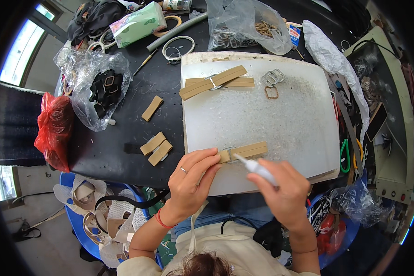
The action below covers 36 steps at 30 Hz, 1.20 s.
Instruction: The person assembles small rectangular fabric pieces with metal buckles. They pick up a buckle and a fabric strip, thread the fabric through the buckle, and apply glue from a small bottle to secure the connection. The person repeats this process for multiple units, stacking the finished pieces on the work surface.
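A black, smooth tabletop [168, 124] carries a flat, scuffed white board [290, 124] with worn, stained edges. At the board's near edge, the left hand [194, 175] has its fingers drawn together, thumb and fingertips pinching the left end of a flat tan woven strap [252, 149] with a line along its middle. The right hand [280, 188] curls around a small white plastic squeeze bottle [262, 172], its thin nozzle slanting up and left at the strap; whether the tip touches, I cannot tell. The strap lies on the board, long axis running left to right and rising slightly rightward, its squared free end pointing right; a silver metal buckle [231, 151] sits around it near the left hand. To the left, short folded tan strap loops [157, 148] lie on the tabletop. Farther up the board, two longer tan straps [234, 76] cross at a shallow angle through silver metal, beside rounded silver wire buckles [273, 77] and a coppery square ring [271, 93]. Well left bulges a knotted, crinkled red plastic bag [55, 131].
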Each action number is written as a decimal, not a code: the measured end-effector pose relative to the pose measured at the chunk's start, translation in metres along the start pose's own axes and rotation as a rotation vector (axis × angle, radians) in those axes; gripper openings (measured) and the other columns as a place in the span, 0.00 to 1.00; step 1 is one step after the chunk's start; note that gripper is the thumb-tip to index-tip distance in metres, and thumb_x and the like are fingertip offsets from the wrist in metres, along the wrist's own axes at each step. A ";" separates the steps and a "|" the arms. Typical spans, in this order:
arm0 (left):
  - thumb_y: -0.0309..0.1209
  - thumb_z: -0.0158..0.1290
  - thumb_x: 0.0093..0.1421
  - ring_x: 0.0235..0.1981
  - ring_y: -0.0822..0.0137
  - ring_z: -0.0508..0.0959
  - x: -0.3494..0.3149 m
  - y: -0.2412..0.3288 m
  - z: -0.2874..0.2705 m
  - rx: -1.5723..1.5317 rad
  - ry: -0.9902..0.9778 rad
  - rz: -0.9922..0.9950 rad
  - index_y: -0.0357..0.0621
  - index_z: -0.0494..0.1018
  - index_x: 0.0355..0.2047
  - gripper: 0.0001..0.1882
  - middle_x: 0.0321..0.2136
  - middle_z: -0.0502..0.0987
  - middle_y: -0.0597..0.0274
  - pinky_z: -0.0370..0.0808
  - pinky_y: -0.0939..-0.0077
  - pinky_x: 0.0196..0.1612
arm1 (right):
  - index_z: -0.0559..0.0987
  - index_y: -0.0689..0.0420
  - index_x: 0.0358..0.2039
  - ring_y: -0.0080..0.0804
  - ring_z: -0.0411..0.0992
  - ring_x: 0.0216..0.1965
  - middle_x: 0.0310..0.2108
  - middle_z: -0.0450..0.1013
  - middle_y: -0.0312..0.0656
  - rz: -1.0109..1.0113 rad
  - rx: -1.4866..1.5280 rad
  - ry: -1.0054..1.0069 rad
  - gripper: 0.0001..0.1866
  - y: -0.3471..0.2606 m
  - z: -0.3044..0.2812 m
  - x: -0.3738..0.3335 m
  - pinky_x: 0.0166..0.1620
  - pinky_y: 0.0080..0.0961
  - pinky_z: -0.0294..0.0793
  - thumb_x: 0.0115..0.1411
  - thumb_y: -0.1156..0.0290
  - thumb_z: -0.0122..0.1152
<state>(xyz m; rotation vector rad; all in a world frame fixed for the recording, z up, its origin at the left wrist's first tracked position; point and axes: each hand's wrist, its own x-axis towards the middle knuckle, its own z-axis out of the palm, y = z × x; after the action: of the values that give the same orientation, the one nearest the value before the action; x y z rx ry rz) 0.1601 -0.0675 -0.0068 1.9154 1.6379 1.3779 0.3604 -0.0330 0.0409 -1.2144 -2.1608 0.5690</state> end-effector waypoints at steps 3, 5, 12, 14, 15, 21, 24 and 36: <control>0.17 0.63 0.49 0.39 0.57 0.80 -0.001 -0.001 0.000 -0.006 -0.003 0.000 0.36 0.79 0.38 0.14 0.40 0.80 0.53 0.78 0.70 0.43 | 0.76 0.65 0.42 0.36 0.77 0.34 0.35 0.77 0.48 0.186 0.080 0.107 0.16 0.010 -0.004 -0.009 0.33 0.24 0.75 0.55 0.74 0.68; 0.16 0.62 0.50 0.41 0.58 0.80 -0.002 -0.001 0.000 -0.024 -0.019 -0.011 0.36 0.78 0.40 0.15 0.41 0.80 0.52 0.77 0.72 0.44 | 0.72 0.65 0.46 0.43 0.76 0.47 0.46 0.76 0.53 0.322 0.261 0.178 0.15 0.016 0.004 -0.017 0.47 0.28 0.74 0.62 0.73 0.61; 0.18 0.63 0.48 0.38 0.57 0.80 0.001 -0.001 0.000 0.023 -0.007 0.055 0.38 0.79 0.40 0.16 0.40 0.80 0.56 0.78 0.70 0.41 | 0.69 0.64 0.47 0.49 0.71 0.53 0.49 0.75 0.54 -0.131 0.192 0.223 0.15 0.014 0.029 -0.014 0.54 0.40 0.68 0.65 0.68 0.56; 0.18 0.63 0.48 0.38 0.57 0.80 0.000 -0.001 0.000 0.025 -0.007 0.065 0.38 0.79 0.40 0.16 0.40 0.80 0.56 0.78 0.70 0.41 | 0.69 0.63 0.47 0.49 0.71 0.53 0.48 0.75 0.53 -0.189 0.258 0.168 0.15 0.014 0.033 -0.010 0.54 0.42 0.68 0.66 0.66 0.55; 0.17 0.63 0.49 0.38 0.57 0.80 -0.001 -0.001 0.000 0.037 -0.015 0.069 0.38 0.79 0.40 0.16 0.41 0.80 0.56 0.78 0.69 0.41 | 0.69 0.64 0.46 0.49 0.71 0.53 0.48 0.76 0.53 -0.198 0.279 0.127 0.15 0.015 0.035 -0.007 0.54 0.42 0.68 0.66 0.65 0.54; 0.16 0.62 0.47 0.40 0.57 0.78 -0.001 0.000 0.000 0.136 -0.084 0.111 0.39 0.80 0.41 0.19 0.43 0.79 0.57 0.77 0.69 0.42 | 0.69 0.66 0.45 0.54 0.70 0.56 0.47 0.76 0.56 0.006 0.469 -0.005 0.16 0.012 0.038 -0.003 0.58 0.43 0.66 0.69 0.63 0.49; 0.16 0.61 0.45 0.41 0.58 0.77 -0.001 -0.002 -0.001 0.153 -0.114 0.138 0.38 0.79 0.43 0.21 0.44 0.77 0.57 0.76 0.69 0.43 | 0.69 0.67 0.44 0.55 0.70 0.55 0.47 0.76 0.56 0.048 0.466 -0.028 0.16 0.010 0.037 -0.003 0.58 0.42 0.66 0.69 0.64 0.48; 0.23 0.55 0.47 0.49 0.57 0.75 0.008 0.017 -0.013 0.518 -0.373 0.290 0.37 0.79 0.39 0.16 0.45 0.77 0.59 0.73 0.63 0.50 | 0.75 0.70 0.43 0.46 0.75 0.48 0.43 0.77 0.54 -0.274 -0.011 -0.054 0.17 0.004 0.035 0.009 0.58 0.43 0.68 0.59 0.69 0.61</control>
<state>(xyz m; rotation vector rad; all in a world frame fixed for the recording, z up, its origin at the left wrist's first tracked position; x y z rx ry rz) 0.1596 -0.0711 0.0163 2.5916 1.6804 0.6349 0.3355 -0.0262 0.0150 -0.8958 -2.3272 0.4772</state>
